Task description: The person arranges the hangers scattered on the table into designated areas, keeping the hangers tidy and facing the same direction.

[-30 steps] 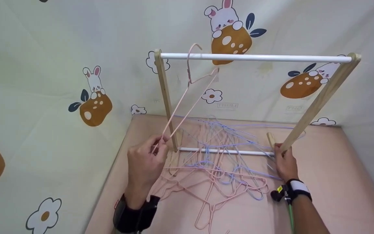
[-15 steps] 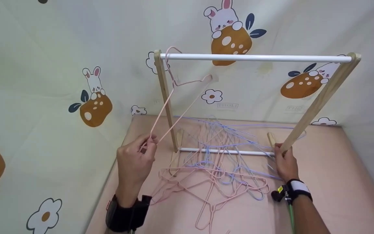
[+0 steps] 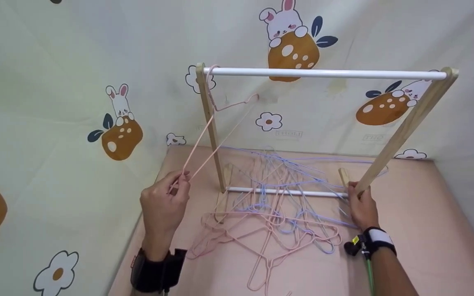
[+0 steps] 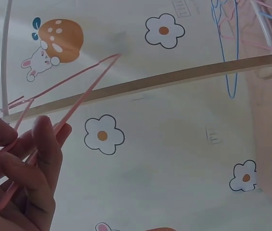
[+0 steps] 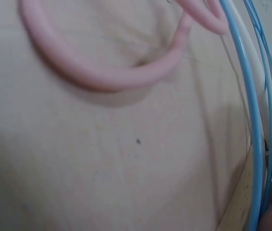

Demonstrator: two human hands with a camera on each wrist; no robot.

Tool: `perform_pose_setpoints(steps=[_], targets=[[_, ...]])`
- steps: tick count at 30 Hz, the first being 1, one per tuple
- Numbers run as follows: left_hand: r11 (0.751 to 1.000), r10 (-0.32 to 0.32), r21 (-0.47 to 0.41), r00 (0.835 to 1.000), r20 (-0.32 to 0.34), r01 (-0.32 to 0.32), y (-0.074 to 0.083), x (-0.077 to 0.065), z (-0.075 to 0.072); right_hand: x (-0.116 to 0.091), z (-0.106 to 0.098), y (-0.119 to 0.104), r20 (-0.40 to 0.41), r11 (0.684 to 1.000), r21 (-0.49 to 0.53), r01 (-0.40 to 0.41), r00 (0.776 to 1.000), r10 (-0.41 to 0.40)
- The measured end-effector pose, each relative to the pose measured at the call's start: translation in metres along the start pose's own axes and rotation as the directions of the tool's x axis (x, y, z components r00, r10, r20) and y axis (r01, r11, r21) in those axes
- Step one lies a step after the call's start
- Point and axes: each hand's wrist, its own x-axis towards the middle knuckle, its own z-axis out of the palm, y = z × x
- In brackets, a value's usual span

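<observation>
Patterned fabric (image 3: pixel 68 197) printed with rabbits and flowers stands behind a pale pink surface (image 3: pixel 426 230). Leftmost, the left hand (image 3: pixel 163 201) pinches the near corner of a pink hanger (image 3: pixel 198 142) between thumb and fingers; its hook loops over the left end of the white top bar (image 3: pixel 323 73), close by the left post (image 3: pixel 211 135). Holding it so far from the hook probably gives little control, so a slow lowering until the bar takes the weight looks best, with the hanger kept from snagging on the post. Loose hangers (image 3: pixel 247 246), pink and blue, lie tangled about the lower bar (image 3: pixel 239 189). Farther right, the right hand (image 3: pixel 362 209) is wrapped round the lower end of the right post (image 3: pixel 405 129); steady pressure there should stop it shifting.

Whether the hook already bears on the top bar is hard to tell; the hanger's near end is lost among the left fingers; the tangle overlaps too much to count; the right wrist view cuts off nearly all of its hand.
</observation>
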Motion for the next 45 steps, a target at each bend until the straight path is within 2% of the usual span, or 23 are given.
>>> perform_pose_setpoints(steps=[5,12,18,24,30,39,45], targets=[[0.998,-0.062,0.002,0.998,-0.005,0.062,-0.008,-0.003,-0.002,0.001,0.0,0.002,0.001,1.0,-0.017,0.008,1.0,-0.008],[0.996,-0.075,0.041,0.997,-0.029,0.076,-0.022,-0.007,-0.004,0.0,0.001,0.001,0.016,1.0,-0.007,-0.009,1.0,0.009],[0.993,-0.113,0.03,0.994,-0.01,0.113,-0.03,-0.015,-0.005,-0.001,0.002,0.0,0.009,1.0,0.005,-0.018,1.0,0.017],[0.99,-0.135,0.027,0.99,-0.039,0.136,-0.037,-0.023,-0.01,-0.002,0.001,-0.002,0.014,1.0,0.013,-0.013,1.0,0.013],[0.978,-0.205,0.018,0.978,-0.029,0.206,-0.041,-0.033,-0.01,-0.002,0.0,-0.003,0.017,1.0,0.013,-0.005,1.0,0.005],[0.953,-0.302,0.007,0.953,0.023,0.302,-0.045,-0.05,0.0,0.0,0.001,0.001,0.014,1.0,0.001,0.008,1.0,-0.008],[0.948,-0.318,0.028,0.943,0.104,0.317,-0.042,-0.069,0.024,0.0,0.001,-0.003,0.007,1.0,0.001,0.008,1.0,-0.008]])
